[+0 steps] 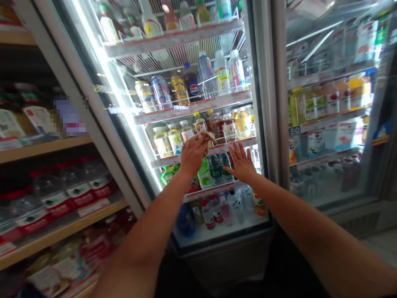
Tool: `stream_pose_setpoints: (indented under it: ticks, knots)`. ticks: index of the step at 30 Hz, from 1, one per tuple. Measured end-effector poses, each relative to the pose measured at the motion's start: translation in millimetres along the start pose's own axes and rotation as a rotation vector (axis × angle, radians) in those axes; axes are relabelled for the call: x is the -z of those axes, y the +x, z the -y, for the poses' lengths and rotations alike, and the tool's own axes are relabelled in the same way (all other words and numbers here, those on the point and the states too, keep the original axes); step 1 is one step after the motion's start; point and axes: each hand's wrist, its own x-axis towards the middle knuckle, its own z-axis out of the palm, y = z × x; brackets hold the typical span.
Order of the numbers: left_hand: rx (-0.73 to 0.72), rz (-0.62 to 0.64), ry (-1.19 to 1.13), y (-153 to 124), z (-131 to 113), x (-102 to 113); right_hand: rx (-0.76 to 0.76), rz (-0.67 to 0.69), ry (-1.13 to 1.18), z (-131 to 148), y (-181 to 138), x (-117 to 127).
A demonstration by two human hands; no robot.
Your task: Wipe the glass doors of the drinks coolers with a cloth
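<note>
My left hand [192,155] is closed in front of a lit drinks fridge, around a small, pale, crumpled cloth [210,135] whose edge sticks out past the fingers. My right hand [240,164] is spread open, palm toward the fridge's glass door, and looks to be on or very near the glass. Behind my hands, juice bottles [228,127] line one shelf, and green bottles [204,174] stand on the shelf below. Cans [161,92] and more bottles fill the upper shelves. My left palm is hidden.
Wooden shelves [58,145] with bottles and red-labelled jars [79,192] stand close on the left. A metal door frame [274,103] separates this fridge from a second glass-fronted one with drinks [316,142] on the right. Larger bottles [208,215] stand at the fridge bottom.
</note>
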Motion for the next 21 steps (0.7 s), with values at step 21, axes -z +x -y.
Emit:
stream_pose_setpoints:
  ticks: [21]
  knots:
    - [-0.001, -0.015, 0.153, 57.7, 0.8, 10.3, -0.018, 0.013, -0.015, 0.8, -3.1, -1.0]
